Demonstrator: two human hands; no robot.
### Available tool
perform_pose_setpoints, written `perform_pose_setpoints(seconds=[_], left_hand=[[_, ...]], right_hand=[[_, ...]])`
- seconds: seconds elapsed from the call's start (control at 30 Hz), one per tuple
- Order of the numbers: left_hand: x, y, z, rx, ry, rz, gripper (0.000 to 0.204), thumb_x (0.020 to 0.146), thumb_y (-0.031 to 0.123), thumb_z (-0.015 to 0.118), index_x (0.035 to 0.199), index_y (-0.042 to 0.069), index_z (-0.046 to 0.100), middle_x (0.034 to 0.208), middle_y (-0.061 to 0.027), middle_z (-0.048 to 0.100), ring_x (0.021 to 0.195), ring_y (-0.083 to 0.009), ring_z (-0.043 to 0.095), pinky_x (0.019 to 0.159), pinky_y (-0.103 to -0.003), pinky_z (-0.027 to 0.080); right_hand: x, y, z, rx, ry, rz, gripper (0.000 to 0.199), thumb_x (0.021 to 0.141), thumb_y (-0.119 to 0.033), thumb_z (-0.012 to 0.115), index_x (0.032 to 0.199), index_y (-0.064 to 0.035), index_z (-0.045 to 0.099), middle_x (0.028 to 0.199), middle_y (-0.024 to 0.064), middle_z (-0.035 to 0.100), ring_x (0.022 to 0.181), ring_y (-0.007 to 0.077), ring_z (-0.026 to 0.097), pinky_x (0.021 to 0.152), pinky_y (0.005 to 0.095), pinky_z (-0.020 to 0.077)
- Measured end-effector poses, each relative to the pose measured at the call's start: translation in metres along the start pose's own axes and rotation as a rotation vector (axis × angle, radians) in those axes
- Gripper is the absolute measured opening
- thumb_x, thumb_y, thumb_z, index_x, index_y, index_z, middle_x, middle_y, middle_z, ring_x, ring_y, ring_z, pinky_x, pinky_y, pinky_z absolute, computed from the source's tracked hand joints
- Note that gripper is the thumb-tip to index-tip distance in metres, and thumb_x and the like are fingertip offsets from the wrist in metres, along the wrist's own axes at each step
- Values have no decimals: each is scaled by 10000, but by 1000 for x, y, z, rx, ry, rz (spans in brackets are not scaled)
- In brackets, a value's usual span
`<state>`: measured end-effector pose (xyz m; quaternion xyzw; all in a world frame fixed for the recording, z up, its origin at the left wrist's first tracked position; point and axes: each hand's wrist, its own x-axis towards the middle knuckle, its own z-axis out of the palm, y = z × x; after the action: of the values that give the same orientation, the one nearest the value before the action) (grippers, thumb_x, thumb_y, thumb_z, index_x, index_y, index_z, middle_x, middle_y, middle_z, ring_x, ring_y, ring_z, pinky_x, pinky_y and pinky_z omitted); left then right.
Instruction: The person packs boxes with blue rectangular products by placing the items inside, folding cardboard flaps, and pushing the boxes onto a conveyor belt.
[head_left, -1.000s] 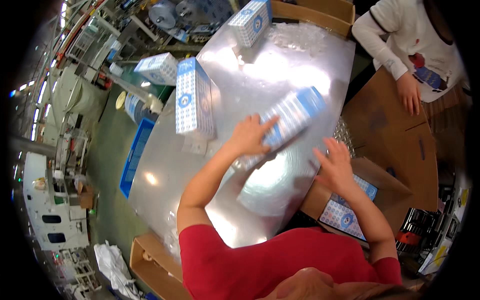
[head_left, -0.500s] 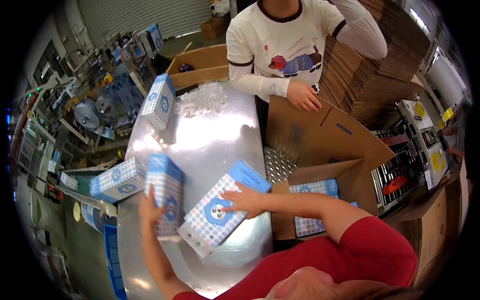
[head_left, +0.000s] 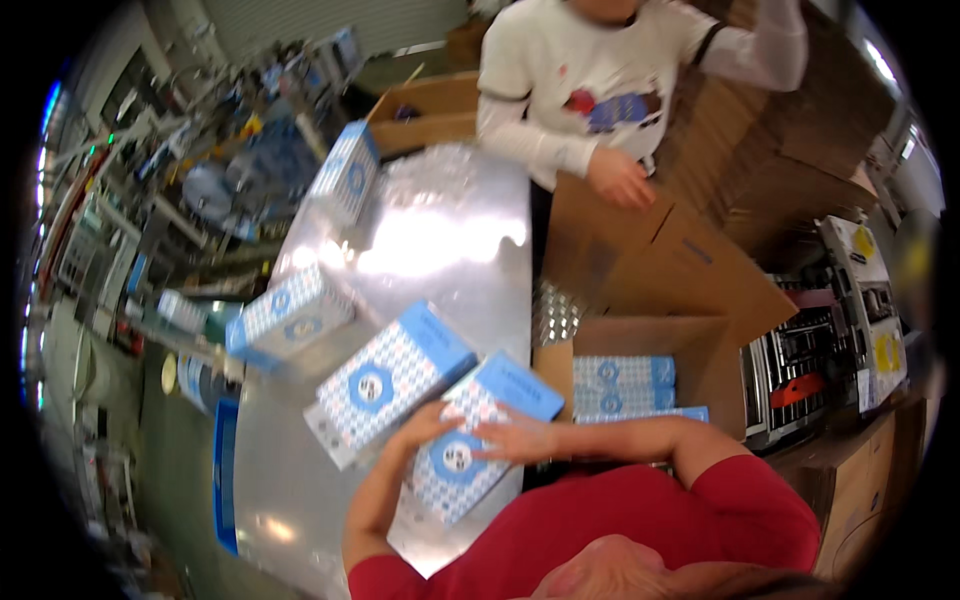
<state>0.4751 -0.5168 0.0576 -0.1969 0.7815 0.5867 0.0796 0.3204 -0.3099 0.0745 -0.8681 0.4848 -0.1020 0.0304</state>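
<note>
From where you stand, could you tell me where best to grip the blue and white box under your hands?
Probably by its two long sides. The box lies flat and slanted on the metal table, with the left hand and right hand already flanking it from above.

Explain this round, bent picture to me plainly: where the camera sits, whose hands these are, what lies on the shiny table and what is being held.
The camera is worn on a person's head and looks down, and its wide lens bends straight edges toward the rim. The person in the red top owns the two bare arms coming in from below. The left hand and right hand both rest on one blue and white patterned box lying on the shiny metal table. Beside it lies a second box, with a third box farther left and a fourth box at the far end. To the right stands an open cardboard carton holding more such boxes. The person in the white top across the table is a co-worker.
</note>
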Motion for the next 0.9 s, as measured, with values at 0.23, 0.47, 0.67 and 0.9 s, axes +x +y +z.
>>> perform_pose_setpoints(seconds=[0.23, 0.47, 0.67, 0.9], left_hand=[[-7, 46, 37, 377, -59, 130, 267, 723, 187, 642, 950, 47, 622, 952, -144, 639, 941, -307, 592, 823, -374, 452], [-28, 44, -42, 1232, 286, -81, 247, 693, 279, 656, 775, 55, 588, 709, -80, 601, 653, -258, 618, 559, -386, 473], [-35, 50, -81, 1266, 114, 304, 104, 788, 136, 533, 729, 73, 590, 688, -93, 591, 647, -300, 605, 585, -404, 474], [-18, 60, -115, 916, 483, 36, 596, 779, 319, 617, 1273, 65, 401, 1153, -212, 503, 1003, -360, 544, 808, -430, 457]], right_hand=[[41, 13, -64, 255, -8, 182, 365, 783, -349, 596, 1064, -117, 572, 1042, 50, 568, 982, 240, 544, 774, 411, 429], [17, -12, -97, 285, -17, 72, 837, 547, -373, 782, 1269, -106, 451, 1094, 116, 520, 1017, 276, 502, 906, 486, 339], [24, -11, -97, 188, -95, 31, 853, 512, -243, 800, 1278, -145, 438, 1099, 96, 507, 1025, 244, 478, 842, 401, 342], [34, -11, -89, 186, -236, 52, 733, 591, -173, 716, 1262, -110, 428, 1028, 88, 505, 1002, 230, 488, 855, 401, 330]])
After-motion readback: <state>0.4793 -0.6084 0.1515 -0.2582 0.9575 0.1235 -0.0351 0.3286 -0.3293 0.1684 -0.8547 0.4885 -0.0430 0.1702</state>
